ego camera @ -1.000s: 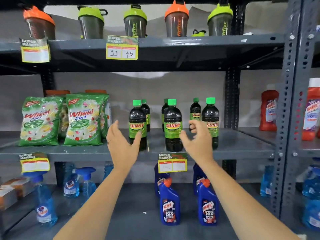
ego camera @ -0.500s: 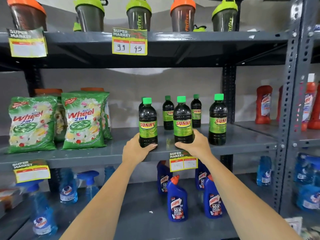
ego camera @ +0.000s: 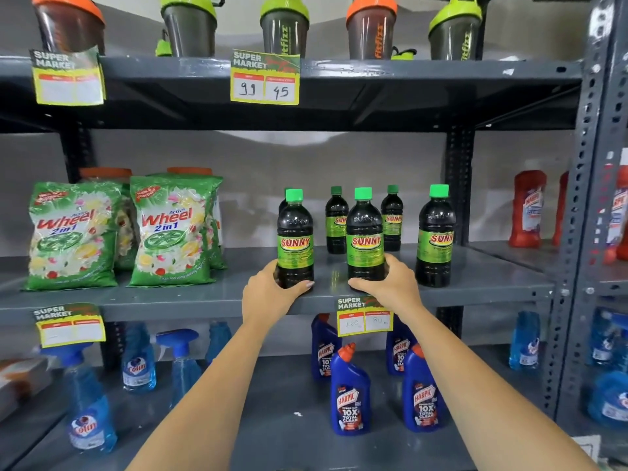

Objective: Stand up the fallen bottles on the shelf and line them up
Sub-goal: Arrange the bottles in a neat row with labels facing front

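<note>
Dark SUNNY bottles with green caps and green labels stand upright on the middle grey shelf. My left hand grips the base of the front left bottle. Around the base of the front middle bottle my right hand is closed. A third front bottle stands free at the right. Behind them stand three more bottles, one between the front pair, another further right, and one mostly hidden behind the left bottle.
Green Wheel detergent bags stand left on the same shelf. Shaker cups line the shelf above. Blue Harpic bottles and Colin sprays fill the shelf below. Red bottles sit behind the right upright.
Both hands went from open in front of the bottles to gripping the bases of the front left and middle bottles; they have stayed there for half a second.
</note>
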A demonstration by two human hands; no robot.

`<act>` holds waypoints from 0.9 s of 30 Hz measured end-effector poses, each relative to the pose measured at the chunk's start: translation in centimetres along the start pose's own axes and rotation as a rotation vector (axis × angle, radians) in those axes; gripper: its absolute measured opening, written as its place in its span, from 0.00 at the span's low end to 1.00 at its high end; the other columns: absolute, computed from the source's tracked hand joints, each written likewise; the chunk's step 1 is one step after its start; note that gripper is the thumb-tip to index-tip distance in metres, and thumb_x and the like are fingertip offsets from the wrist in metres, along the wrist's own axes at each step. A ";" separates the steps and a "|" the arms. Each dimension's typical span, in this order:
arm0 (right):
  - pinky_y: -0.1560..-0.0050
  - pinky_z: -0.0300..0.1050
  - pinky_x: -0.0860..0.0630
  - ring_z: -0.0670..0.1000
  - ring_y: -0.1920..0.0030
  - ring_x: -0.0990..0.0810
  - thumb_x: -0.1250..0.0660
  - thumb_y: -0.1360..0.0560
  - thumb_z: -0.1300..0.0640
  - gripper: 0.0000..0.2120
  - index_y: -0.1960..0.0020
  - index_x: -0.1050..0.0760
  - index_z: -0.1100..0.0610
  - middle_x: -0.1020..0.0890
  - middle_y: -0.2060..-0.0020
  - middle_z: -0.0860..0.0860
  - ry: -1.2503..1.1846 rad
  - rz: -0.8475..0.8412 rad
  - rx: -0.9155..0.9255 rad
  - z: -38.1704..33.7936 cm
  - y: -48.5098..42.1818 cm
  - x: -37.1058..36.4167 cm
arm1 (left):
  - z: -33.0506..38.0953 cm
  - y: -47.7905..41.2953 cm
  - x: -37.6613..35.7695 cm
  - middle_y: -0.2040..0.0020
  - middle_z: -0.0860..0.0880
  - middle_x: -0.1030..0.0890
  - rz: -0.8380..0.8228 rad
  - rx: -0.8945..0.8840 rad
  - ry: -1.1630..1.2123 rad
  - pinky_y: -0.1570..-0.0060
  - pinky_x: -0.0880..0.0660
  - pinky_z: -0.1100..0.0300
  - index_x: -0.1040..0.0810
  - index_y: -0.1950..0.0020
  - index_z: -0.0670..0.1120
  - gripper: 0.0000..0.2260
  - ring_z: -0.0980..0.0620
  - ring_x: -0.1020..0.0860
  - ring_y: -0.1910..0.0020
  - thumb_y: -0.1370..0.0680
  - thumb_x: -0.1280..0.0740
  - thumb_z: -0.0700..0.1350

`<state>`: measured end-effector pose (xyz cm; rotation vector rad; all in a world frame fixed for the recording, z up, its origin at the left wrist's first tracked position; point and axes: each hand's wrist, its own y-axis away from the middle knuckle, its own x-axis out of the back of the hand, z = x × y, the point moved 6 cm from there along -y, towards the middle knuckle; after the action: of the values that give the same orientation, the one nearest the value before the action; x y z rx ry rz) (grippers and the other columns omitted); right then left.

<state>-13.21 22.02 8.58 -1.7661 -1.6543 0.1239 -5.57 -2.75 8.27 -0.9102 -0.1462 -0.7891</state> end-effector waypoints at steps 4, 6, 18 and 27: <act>0.51 0.45 0.23 0.46 0.51 0.20 0.20 0.41 0.44 0.31 0.41 0.24 0.50 0.18 0.51 0.45 -0.007 0.007 -0.001 0.0 0.2 -0.1 | 0.1 0.2 0.0 0.50 0.55 0.16 0.008 -0.003 0.015 0.63 0.32 0.69 0.22 0.42 0.53 0.25 0.60 0.24 0.58 0.34 0.24 0.62; 0.52 0.43 0.24 0.45 0.52 0.21 0.20 0.41 0.43 0.31 0.42 0.25 0.49 0.19 0.52 0.44 -0.005 0.010 0.003 -0.1 0.3 -0.2 | 0.1 0.3 0.0 0.50 0.55 0.16 0.020 -0.009 0.012 0.60 0.29 0.65 0.22 0.42 0.53 0.25 0.60 0.24 0.58 0.33 0.24 0.62; 0.48 0.49 0.23 0.47 0.49 0.20 0.21 0.41 0.42 0.30 0.42 0.25 0.47 0.18 0.49 0.45 0.016 -0.052 -0.009 -0.2 0.0 -0.4 | 0.2 0.6 0.0 0.52 0.57 0.16 0.042 -0.030 -0.015 0.62 0.30 0.64 0.23 0.41 0.56 0.24 0.58 0.21 0.55 0.32 0.26 0.64; 0.48 0.41 0.24 0.48 0.47 0.22 0.28 0.30 0.41 0.27 0.35 0.30 0.48 0.23 0.45 0.41 -0.147 0.443 0.250 -0.9 3.3 4.6 | 3.7 4.0 1.2 0.41 0.48 0.22 0.477 -0.205 -0.190 0.49 0.33 0.52 0.27 0.36 0.48 0.26 0.47 0.26 0.44 0.27 0.33 0.64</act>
<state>-9.13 26.09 9.20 -1.9313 -1.2525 0.6469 -1.31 0.82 8.44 -1.1586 -0.0099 -0.2761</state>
